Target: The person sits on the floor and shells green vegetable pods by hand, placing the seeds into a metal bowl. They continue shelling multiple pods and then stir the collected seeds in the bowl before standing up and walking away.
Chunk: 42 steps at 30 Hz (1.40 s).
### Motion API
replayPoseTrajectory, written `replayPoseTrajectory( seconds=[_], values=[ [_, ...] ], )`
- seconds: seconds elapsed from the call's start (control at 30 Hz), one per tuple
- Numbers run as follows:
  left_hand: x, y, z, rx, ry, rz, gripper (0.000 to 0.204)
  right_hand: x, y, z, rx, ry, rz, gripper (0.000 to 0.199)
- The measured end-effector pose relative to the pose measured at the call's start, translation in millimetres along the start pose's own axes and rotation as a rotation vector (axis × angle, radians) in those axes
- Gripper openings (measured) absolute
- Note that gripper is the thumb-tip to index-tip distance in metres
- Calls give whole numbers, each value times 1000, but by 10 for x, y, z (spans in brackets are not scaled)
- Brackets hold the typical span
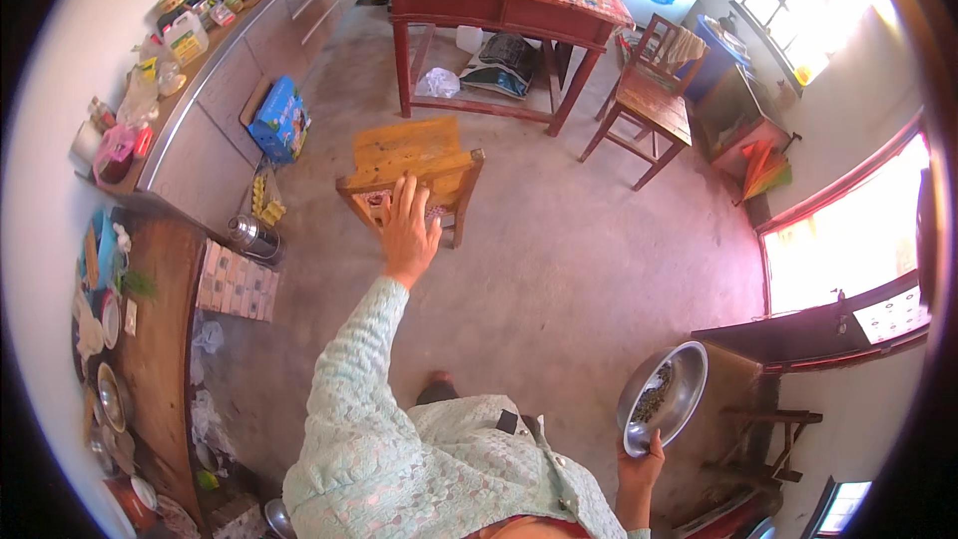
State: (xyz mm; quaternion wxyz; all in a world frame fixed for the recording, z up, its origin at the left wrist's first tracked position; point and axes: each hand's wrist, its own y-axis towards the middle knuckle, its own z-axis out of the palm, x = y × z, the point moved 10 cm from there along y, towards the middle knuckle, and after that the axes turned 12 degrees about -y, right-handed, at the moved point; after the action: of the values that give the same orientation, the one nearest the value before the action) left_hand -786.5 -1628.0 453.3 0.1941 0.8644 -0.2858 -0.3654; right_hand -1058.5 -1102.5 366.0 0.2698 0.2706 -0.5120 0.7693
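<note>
My left hand (407, 242) reaches forward over the back of a small wooden chair (407, 145). Its fingers are stretched out and a little apart, overlapping the chair's top rail; whether they touch it I cannot tell. My right hand (639, 467), low on the right, grips the rim of a shiny metal bowl (689, 389). The bowl is tilted, and small greenish-brown pieces (654, 397) lie gathered along one side of it.
A red table (479, 8) with a patterned cloth stands ahead, another wooden chair (654, 100) to its right. Along the left run a cluttered counter (190, 90), a blue box (279, 120), a thermos flask (253, 237) and a wooden worktop (160, 329). A doorway (848, 230) is on the right.
</note>
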Motion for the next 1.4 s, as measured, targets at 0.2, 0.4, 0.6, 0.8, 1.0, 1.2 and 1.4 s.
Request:
replayPoseTrajectory(
  seconds=[0.2,0.4,0.6,0.8,1.0,1.2,1.4],
  values=[
    [805,594,922,147,264,-291,55,208,595,364,61,91,44,28],
    [1037,605,1014,327,366,-494,53,596,1829,716,231,-22,27,37],
    [1158,562,1060,348,400,-605,53,1174,2590,1260,336,-100,-24,36],
    [1438,467,1130,364,399,-655,50,1609,3153,1818,337,-128,-9,37],
    [1412,687,1219,625,264,-944,45,1932,3686,2111,255,-157,-22,38],
    [994,2177,1853,550,356,-766,49,2029,3967,2337,154,-114,56,36],
    [182,3005,3460,801,-103,-603,51,2191,4377,2593,189,-39,60,38]
  ],
)
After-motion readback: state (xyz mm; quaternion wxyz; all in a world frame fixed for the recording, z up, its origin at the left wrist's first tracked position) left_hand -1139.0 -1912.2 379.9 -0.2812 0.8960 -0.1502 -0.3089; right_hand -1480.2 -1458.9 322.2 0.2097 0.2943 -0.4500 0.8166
